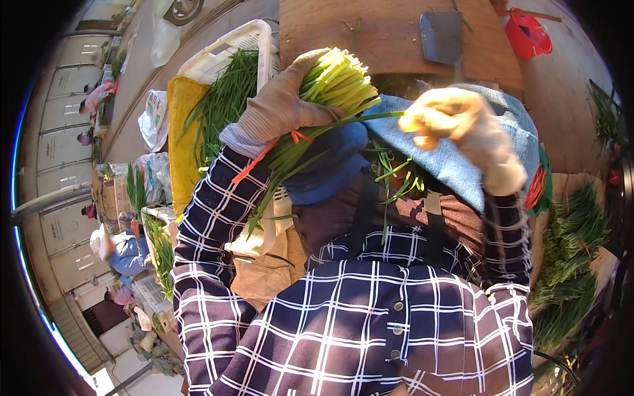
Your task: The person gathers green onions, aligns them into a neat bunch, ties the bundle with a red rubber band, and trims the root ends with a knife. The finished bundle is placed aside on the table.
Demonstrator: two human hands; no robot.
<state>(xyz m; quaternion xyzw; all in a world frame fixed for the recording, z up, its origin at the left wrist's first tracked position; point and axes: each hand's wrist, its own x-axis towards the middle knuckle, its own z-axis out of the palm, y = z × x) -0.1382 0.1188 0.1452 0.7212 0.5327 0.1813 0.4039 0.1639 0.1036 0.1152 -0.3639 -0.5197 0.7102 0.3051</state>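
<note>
My left hand (287, 101), in a tan work glove, grips a thick bunch of green stalks, likely garlic chives (339, 81). The pale cut ends point up and away from me, and the green leaves hang down over my left forearm. A red tie (255, 161) shows on the bunch just below that hand. My right hand (458, 131), gloved and blurred, pinches the end of one long green stalk (376, 117) stretched out from the bunch. Loose stalk pieces (396, 173) lie on my lap beside a light blue denim cloth (426, 143).
A white plastic crate (267, 59) full of chives stands front left, with yellow sheeting (181, 143) beside it. Ahead, a flat metal blade (442, 37) rests on a wooden board (346, 24). Tied bunches (569, 257) lie at right, a red bucket (527, 34) farther off. Another person (126, 252) sits at left.
</note>
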